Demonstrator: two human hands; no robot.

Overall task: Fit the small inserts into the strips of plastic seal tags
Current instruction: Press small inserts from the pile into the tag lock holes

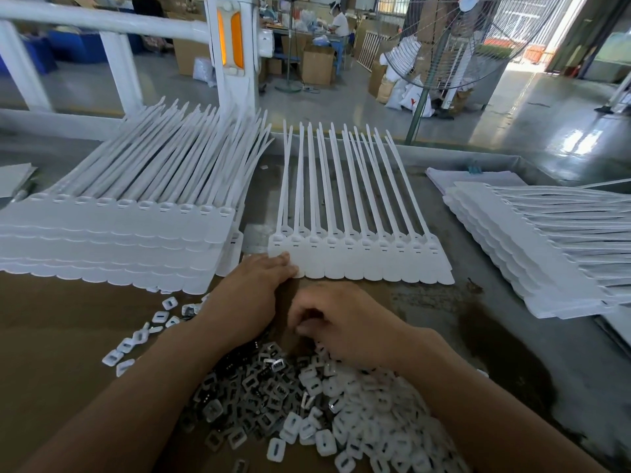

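Observation:
A strip of white plastic seal tags (375, 264) lies flat in the middle of the table, tails pointing away from me. My left hand (249, 295) rests with straight fingers on the strip's left front corner. My right hand (345, 322) hovers just in front of the strip with fingers curled inward over the top of the pile; whether they pinch an insert is hidden. A large pile of small white and clear square inserts (321, 414) spreads between my forearms near the front edge.
A tall stack of tag strips (112, 240) fills the left side. Another stack (532, 240) lies at the right, tails pointing right. Loose inserts (136, 339) scatter on the brown cardboard at the left. Behind the table stand a white post and a floor fan.

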